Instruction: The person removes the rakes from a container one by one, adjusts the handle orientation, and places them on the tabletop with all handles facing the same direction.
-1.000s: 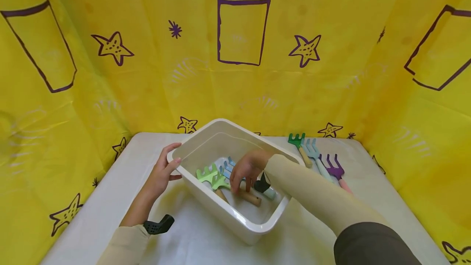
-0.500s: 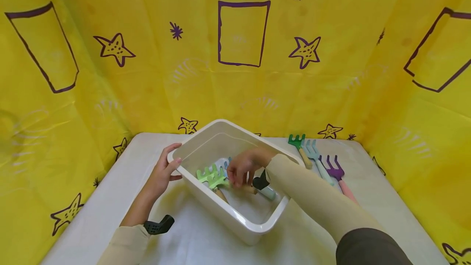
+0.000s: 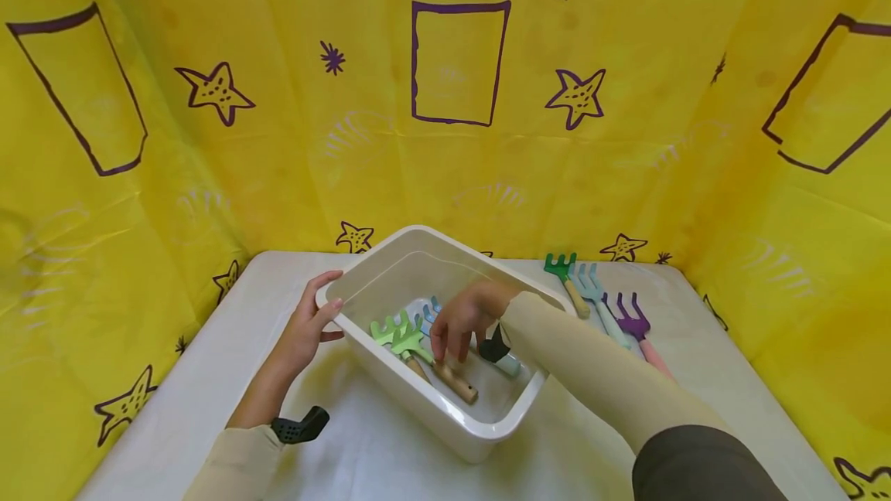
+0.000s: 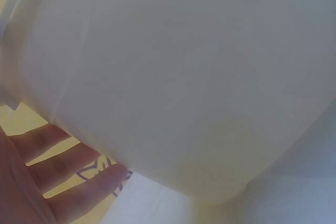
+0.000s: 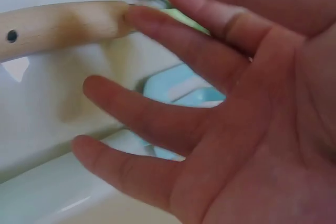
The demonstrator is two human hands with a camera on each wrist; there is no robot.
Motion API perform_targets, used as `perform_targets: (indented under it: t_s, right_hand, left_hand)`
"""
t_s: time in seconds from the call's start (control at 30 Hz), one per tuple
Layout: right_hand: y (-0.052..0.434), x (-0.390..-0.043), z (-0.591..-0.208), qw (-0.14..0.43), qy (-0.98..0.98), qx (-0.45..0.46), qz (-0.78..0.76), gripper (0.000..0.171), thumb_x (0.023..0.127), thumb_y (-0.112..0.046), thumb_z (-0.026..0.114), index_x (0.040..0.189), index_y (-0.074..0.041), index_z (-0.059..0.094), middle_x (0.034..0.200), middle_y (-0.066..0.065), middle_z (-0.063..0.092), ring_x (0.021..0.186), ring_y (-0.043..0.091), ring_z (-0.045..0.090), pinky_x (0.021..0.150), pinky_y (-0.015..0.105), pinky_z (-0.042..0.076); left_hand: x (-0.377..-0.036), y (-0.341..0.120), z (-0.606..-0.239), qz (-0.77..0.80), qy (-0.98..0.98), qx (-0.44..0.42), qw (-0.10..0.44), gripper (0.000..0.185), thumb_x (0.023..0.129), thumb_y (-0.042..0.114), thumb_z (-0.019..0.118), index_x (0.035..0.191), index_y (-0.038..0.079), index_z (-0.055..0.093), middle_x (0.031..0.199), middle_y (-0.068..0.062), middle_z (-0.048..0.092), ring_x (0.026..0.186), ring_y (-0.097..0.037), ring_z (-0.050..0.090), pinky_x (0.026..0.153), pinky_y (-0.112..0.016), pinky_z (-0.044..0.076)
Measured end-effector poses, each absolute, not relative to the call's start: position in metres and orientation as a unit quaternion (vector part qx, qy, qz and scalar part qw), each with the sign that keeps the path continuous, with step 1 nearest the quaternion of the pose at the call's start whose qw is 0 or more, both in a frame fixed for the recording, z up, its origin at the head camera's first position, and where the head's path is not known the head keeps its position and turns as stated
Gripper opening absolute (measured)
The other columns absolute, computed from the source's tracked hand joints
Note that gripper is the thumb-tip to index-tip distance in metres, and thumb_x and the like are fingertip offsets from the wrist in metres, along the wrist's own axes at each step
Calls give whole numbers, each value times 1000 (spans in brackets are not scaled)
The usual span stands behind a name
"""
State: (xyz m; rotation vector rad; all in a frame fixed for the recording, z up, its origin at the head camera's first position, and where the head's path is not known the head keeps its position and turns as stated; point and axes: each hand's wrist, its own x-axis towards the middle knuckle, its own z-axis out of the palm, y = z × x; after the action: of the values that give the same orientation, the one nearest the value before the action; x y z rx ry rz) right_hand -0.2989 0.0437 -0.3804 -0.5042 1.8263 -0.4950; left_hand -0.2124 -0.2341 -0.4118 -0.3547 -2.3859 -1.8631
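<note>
Here, the white tub (image 3: 487, 431) is held at its left rim by the left hand (image 3: 306, 331), thumb curled over the edge. Inside the tub, the wooden-handled green rake (image 3: 425, 354) is touched by the relaxed, spread fingers (image 5: 157, 40) of the right hand (image 3: 462, 319); nothing is gripped.

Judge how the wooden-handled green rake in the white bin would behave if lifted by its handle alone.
The green rake looks stiff, so it would probably not flop. Its round wooden handle seems smooth and may turn between fingertips. The head could tip it downward. It lies tangled with other rakes in the bin, which may snag.
</note>
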Motion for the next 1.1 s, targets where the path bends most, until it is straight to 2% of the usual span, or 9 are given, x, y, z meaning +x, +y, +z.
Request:
perform_targets:
  t_s: [0.13, 0.3, 0.57, 0.7, 0.9, 1.1]
  right_hand:
    - [38, -292, -384, 584, 758, -227, -181, 21, 90, -6, 64, 111, -9, 66, 109, 1, 64, 109, 28, 56, 98, 54, 41]
    - [32, -284, -389, 587, 753, -245, -167, 14, 90, -2, 62, 102, -8, 65, 94, 2, 62, 93, 26, 57, 98, 49, 43]
    - [32, -286, -375, 487, 804, -274, -203, 15, 86, -2, 67, 99, -7, 63, 87, 8, 62, 81, 27, 65, 87, 48, 52]
    - [33, -288, -372, 493, 802, -266, -205, 17, 86, 1, 66, 101, -7, 61, 91, 8, 64, 89, 33, 66, 90, 52, 49]
    - [29, -287, -379, 555, 760, -264, -211, 25, 90, -4, 60, 114, -11, 64, 117, -2, 62, 110, 33, 59, 96, 56, 43]
    - [27, -283, -384, 585, 757, -231, -176, 22, 91, -8, 62, 111, -17, 64, 112, 0, 61, 110, 32, 59, 96, 55, 44]
  left_hand:
    - [-213, -234, -414, -613, -780, -119, 45, 52, 102, 23, 48, 149, 19, 26, 149, -18, 29, 116, -51, 50, 78, -60, 52]
    - [-213, -233, -416, -614, -779, -120, 41, 51, 102, 24, 48, 149, 19, 27, 148, -18, 31, 116, -50, 50, 79, -60, 52]
    - [-213, -235, -415, -610, -782, -119, 48, 51, 102, 24, 47, 149, 19, 27, 148, -19, 31, 117, -50, 49, 78, -59, 52]
    - [-212, -236, -414, -611, -782, -117, 48, 51, 102, 24, 47, 149, 19, 27, 147, -20, 33, 116, -50, 50, 78, -59, 53]
    - [-211, -238, -414, -611, -781, -116, 51, 51, 103, 24, 47, 149, 19, 27, 146, -20, 35, 115, -50, 51, 78, -59, 53]
    - [-212, -236, -413, -610, -782, -117, 46, 51, 103, 24, 47, 149, 19, 27, 147, -19, 33, 116, -50, 50, 79, -59, 52]
